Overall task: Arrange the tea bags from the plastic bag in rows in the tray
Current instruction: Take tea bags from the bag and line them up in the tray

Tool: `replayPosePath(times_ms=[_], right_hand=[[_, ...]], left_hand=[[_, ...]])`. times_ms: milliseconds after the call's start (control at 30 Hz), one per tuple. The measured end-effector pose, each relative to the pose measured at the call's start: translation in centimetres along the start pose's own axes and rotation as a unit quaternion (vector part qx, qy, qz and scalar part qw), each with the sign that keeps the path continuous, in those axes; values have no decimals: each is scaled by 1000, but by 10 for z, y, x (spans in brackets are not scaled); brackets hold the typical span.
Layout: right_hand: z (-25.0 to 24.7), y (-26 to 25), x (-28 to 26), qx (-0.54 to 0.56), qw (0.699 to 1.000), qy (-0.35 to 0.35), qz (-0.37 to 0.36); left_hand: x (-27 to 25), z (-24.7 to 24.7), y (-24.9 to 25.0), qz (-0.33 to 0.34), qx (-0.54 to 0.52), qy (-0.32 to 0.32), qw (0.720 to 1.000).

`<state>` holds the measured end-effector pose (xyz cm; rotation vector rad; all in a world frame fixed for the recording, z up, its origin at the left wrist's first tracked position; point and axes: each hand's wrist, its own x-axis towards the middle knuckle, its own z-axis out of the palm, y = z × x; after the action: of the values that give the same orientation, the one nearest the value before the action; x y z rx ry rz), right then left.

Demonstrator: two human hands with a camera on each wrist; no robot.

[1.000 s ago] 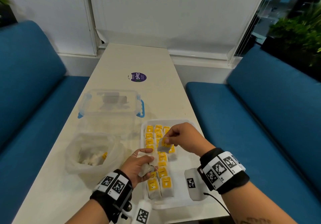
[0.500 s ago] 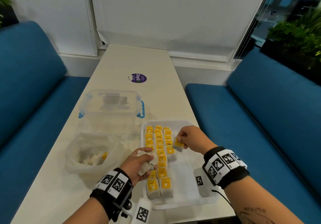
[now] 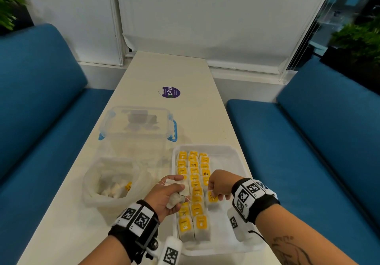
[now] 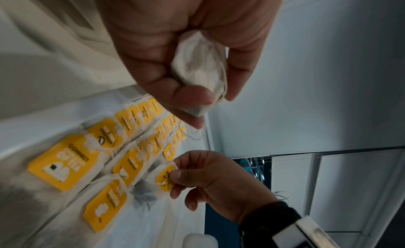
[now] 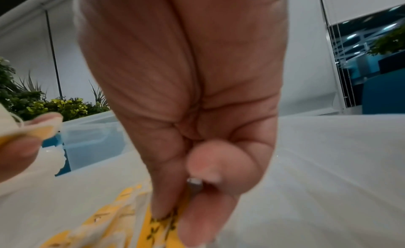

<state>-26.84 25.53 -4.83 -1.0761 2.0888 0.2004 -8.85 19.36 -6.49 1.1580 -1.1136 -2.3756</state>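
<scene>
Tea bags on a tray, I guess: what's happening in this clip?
A person is laying tea bags in rows in a white tray. The right hand pinches a yellow-tagged tea bag at the third row's near end. The left hand holds more tea bags. The plastic bag beside the tray still holds some.

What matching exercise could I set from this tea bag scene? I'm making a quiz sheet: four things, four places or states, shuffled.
Things:
1. left hand
2. right hand
3. plastic bag
4. clear box

Places or states:
A. left of the tray, open, tea bags inside
B. pinching a yellow-tagged tea bag over the tray
C. beyond the plastic bag, blue clips
D. gripping bunched tea bags

Pairs: 1-D, 2-B, 3-A, 4-C
</scene>
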Motion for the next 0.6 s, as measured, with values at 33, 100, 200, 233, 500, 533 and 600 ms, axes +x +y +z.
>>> replayPosePath(times_ms=[33, 100, 200, 233, 500, 533, 600], right_hand=[[0, 0, 4, 2, 1000, 4, 4], [0, 1, 11, 11, 1000, 10, 10], [-2, 1, 18, 18, 1000, 11, 9], [-2, 1, 20, 19, 1000, 13, 7], [0, -5, 31, -38, 997, 68, 1], [0, -4, 31, -46, 994, 100, -7], [-2, -2, 29, -4, 987, 157, -32]], left_hand=[[1, 0, 0, -1, 0, 0, 1000], [1, -1, -1, -3, 2, -1, 1000], [2, -2, -2, -6, 5, -5, 1000], [3, -3, -2, -6, 5, -6, 1000], [8, -3, 0, -7, 11, -12, 1000], [8, -3, 0, -7, 9, -13, 1000], [8, -2, 1, -7, -2, -17, 1000]])
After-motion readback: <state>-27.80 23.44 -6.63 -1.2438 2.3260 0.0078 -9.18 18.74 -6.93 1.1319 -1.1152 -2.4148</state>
